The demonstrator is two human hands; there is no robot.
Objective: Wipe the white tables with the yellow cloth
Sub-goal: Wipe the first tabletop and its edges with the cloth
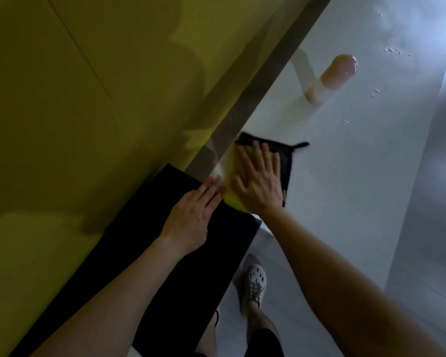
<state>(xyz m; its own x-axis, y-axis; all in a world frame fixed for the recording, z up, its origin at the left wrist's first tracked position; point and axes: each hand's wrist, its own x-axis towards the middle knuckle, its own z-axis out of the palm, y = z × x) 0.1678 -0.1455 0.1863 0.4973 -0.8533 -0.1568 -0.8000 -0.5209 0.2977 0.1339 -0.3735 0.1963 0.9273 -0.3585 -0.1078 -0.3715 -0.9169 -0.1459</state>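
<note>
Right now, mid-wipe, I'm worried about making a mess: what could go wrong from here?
1. The right hand presses flat on the yellow cloth; a long push up the white table could knock the pinkish cylinder ahead of it.
2. The droplets farther up might just get smeared rather than lifted.
3. The left hand rests on the black panel, which might shift if leaned on.
</note>
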